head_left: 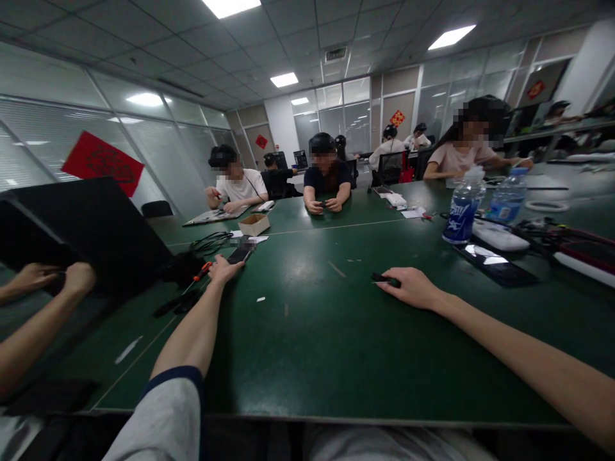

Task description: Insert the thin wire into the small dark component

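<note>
My left hand (224, 270) is touching the dark phone-like device (239, 255) at left; whether it's gripping, I cannot tell. My right hand (411, 287) is holding a small black object (387, 280) low over the worktop (307, 346), probably for steadiness.

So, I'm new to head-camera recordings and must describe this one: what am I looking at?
No machine here: these are a person's bare hands, seen in one picture from a camera worn on their head, looking forward and down. The left hand touches a dark, flat, rectangular device; whether it grips it is unclear. The right hand holds a small black object, too small to identify. The long green table also bears a pale, open cardboard box, a clear plastic bottle with a blue label and a flat, glossy black slab, probably a phone. The bare arms at the left edge belong to someone else.
</note>
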Motion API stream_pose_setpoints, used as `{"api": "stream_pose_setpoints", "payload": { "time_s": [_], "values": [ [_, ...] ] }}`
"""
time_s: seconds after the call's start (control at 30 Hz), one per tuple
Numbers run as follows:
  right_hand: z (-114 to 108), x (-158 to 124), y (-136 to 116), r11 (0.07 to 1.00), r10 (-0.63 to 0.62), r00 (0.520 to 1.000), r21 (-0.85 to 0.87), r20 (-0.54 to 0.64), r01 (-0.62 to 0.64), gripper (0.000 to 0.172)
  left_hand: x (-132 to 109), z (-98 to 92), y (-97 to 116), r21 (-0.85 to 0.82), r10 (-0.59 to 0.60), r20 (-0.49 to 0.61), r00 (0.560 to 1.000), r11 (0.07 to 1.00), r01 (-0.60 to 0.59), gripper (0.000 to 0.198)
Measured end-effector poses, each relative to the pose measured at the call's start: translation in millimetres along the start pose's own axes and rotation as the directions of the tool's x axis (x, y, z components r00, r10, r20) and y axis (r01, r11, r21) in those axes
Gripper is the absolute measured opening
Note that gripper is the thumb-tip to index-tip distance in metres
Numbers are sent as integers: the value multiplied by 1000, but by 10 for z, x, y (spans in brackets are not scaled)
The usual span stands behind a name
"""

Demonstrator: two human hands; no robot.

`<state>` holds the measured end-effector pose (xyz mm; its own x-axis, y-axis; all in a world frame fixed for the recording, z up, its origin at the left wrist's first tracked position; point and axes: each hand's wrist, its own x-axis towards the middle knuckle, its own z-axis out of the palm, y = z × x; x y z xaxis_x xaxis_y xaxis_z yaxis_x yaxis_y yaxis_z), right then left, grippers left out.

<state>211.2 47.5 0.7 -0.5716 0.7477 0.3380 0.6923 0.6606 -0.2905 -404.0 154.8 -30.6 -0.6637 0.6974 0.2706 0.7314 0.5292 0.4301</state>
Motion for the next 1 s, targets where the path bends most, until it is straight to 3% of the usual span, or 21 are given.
{"api": "stream_pose_setpoints", "payload": {
  "time_s": [0.27, 0.63, 1.0],
  "values": [
    [2, -1, 15, 1000, -4, 1000, 10, 0, 4, 37, -54, -21, 6, -1, -3, -53, 999, 1000, 2, 100],
    [31, 7, 29, 1000, -14, 1000, 10, -6, 14, 38, -244, -123, 63, 16, 266, -169, 949, 964, -267, 101],
    [24, 8, 28, 1000, -22, 1000, 8, -3, 22, 38, -263, -153, 63, 75, 415, -239, 878, 909, -409, 92]
  ]
}}
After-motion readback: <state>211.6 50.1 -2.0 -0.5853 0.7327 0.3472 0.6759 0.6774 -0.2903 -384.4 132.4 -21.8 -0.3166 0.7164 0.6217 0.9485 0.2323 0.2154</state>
